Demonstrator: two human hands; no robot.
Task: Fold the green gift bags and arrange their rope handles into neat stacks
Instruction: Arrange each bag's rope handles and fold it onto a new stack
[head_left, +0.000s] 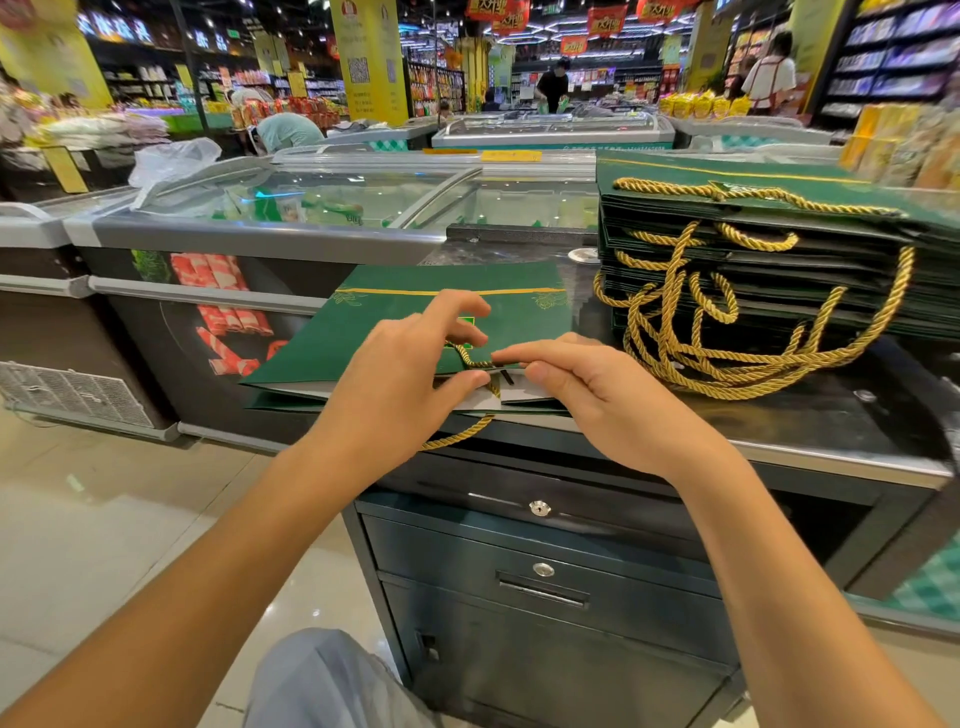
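Here, the left grip (405, 374) and the right grip (602, 395) meet over the gold rope handle (470, 359). The right one pinches the cord between thumb and forefinger, and the left one curls its fingers over it with the thumb pressed from the near side. Directly under both lies the green gift bag (374, 332), flat on the tabletop (841, 415), its open mouth toward the person and a second loop of rope hanging off the near edge below the left grip. Well to the right of the right grip stands the stack of folded bags (779, 260), its loose handles (727, 358) spilling in a tangle down the front. Beyond both is a glass-topped freezer (311, 208). The step in hand looks like tucking this bag's handle. Next, the dangling loop probably needs gathering in, then the bag lifted rightward onto the stack with edges squared.
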